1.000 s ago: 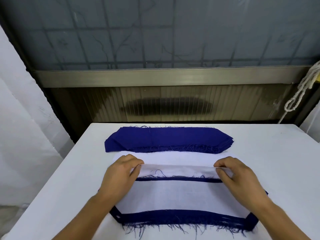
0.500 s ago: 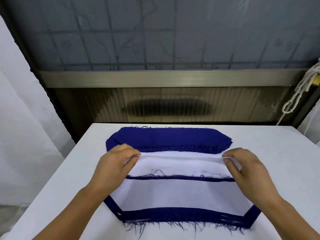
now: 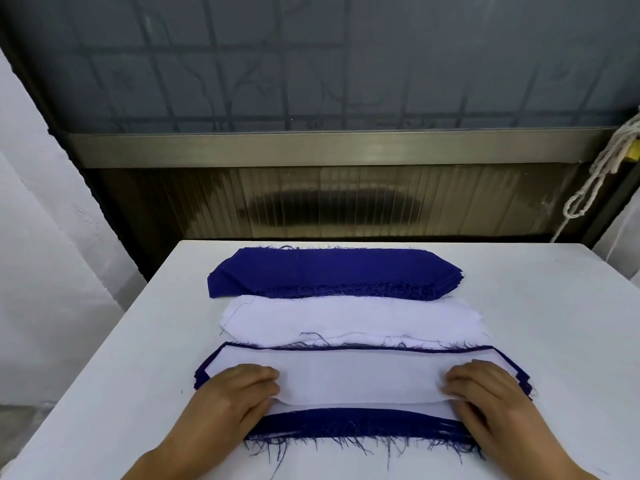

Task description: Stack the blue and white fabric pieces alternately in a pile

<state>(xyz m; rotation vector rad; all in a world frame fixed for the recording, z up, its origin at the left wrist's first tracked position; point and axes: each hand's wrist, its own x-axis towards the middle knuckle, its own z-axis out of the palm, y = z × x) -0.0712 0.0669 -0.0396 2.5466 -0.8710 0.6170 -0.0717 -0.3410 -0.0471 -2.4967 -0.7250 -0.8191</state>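
A stack of blue fabric pieces (image 3: 329,271) lies at the far side of the white table (image 3: 554,341). Just in front of it lies a stack of white fabric pieces (image 3: 346,318). Nearest me is the mixed pile (image 3: 360,426), with frayed blue edges showing around it. A white fabric piece (image 3: 360,377) lies on top of this pile, its near edge slightly raised. My left hand (image 3: 239,398) holds its left end and my right hand (image 3: 485,400) holds its right end, fingers curled on the cloth.
A metal rail and ribbed panel (image 3: 329,202) stand behind the table's far edge. A white rope (image 3: 599,171) hangs at the right. White sheeting (image 3: 45,237) hangs at the left.
Both hands have drawn the white piece off the white stack toward me and lowered it onto the near mixed pile.
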